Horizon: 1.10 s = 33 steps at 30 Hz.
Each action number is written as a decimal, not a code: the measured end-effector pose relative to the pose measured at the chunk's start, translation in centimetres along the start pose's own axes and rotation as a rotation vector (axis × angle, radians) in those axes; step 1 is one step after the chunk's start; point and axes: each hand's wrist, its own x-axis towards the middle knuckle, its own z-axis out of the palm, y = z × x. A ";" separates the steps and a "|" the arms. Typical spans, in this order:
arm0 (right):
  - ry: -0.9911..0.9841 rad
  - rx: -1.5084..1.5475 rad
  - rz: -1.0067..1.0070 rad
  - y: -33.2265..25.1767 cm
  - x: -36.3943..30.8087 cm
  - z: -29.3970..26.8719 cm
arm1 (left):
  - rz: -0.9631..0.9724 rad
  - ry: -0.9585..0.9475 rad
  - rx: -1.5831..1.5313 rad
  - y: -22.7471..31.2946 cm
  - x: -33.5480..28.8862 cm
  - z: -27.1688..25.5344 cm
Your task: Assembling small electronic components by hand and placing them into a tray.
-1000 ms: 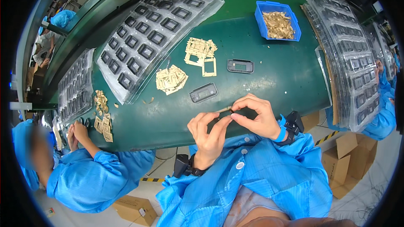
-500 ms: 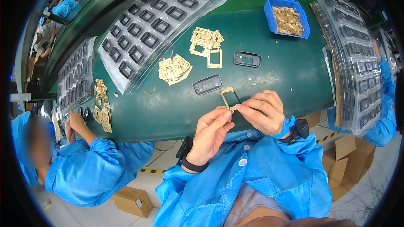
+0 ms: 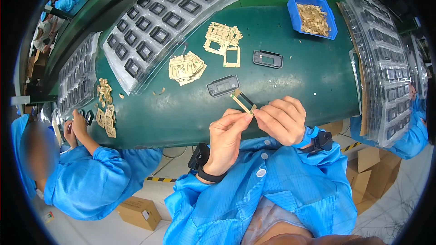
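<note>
In front of my chest, my left hand (image 3: 227,138) pinches the near end of a thin tan and black rectangular adhesive frame (image 3: 241,102) between thumb and forefinger. The fingertips of my right hand (image 3: 282,120) close on the same near end, almost touching the left ones. The frame tilts away from me and looks narrow. Just beyond it lies a grey plastic housing (image 3: 223,85) with a window. A second grey housing (image 3: 268,59) rests farther right. Two piles of tan frames sit behind: a left pile (image 3: 187,68) and a far pile (image 3: 222,37).
A blue bin (image 3: 296,18) of tan scraps stands at the back right. Clear trays of black frames (image 3: 156,34) lie back left; stacked trays (image 3: 386,68) rise at right. A co-worker in blue (image 3: 91,177) works at left near tan scraps (image 3: 104,91).
The adhesive frame has turned in my fingers, its wide opening now appearing narrow. My left hand's fingers have drawn closer to the right hand's fingertips. The whole view has shifted slightly.
</note>
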 end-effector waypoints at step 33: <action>-0.184 0.201 0.120 0.2 0.4 0.0 | -0.003 -0.053 0.113 0.4 0.7 -1.1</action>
